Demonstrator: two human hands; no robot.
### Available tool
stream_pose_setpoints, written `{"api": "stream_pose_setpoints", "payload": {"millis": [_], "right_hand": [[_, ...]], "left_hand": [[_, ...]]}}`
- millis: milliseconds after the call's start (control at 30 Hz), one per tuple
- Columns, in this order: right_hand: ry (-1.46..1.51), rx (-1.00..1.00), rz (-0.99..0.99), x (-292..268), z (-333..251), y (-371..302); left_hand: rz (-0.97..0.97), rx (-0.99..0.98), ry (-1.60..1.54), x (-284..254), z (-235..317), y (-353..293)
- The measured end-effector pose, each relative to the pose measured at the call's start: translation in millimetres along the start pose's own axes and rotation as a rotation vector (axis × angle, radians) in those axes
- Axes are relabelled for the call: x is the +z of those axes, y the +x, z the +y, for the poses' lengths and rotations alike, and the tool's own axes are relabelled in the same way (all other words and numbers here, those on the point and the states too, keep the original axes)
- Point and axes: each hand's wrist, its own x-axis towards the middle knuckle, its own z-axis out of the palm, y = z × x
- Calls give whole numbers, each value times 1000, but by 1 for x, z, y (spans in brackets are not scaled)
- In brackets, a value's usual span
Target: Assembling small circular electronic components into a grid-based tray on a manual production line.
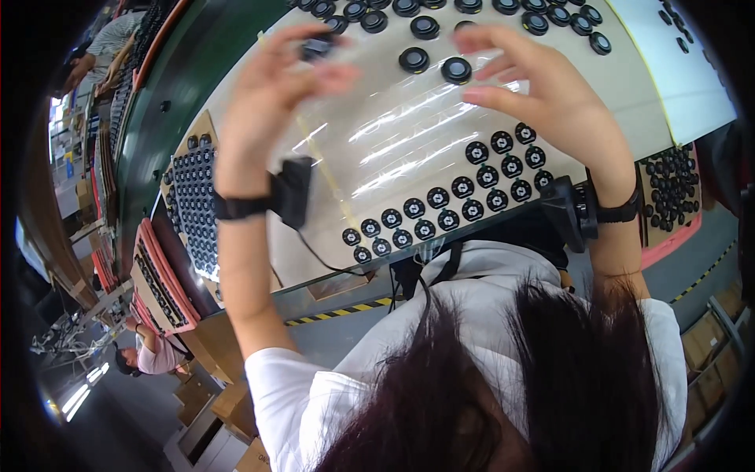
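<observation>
My left hand (267, 98) is raised over the far left of the table, its fingers curved and smeared by motion. Between its thumb and fingers shows a small black part (317, 46), blurred along with the hand; its exact shape is unclear. My right hand (550, 90) hovers at the far right of the middle, thumb and fingers apart with nothing between them. Just left of its fingertips lies a round black part with a pale centre (456, 70), beside a similar part (414, 60). Rows of round black discs with white marks (463, 186) line the near edge.
More round parts (405, 6) are scattered along the far edge. A board of black parts (194, 197) stands at left, and a pink-edged tray of parts (670, 193) at right. A green conveyor belt (193, 63) runs at left. Two other people are farther left.
</observation>
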Motion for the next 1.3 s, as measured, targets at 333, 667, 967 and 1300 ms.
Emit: {"api": "stream_pose_setpoints", "payload": {"millis": [333,667,967,1300], "right_hand": [[-156,-82,-254,6,42,-21],[-397,-14,-632,-4,38,5],[15,169,-970,-15,31,18],[929,-849,-565,-4,24,63]], "left_hand": [[601,-91,1214,-217,-58,93],[-134,378,1303,35,-21,40],[-189,338,1358,53,-35,32],[-168,-16,-97,67,24,-25]]}}
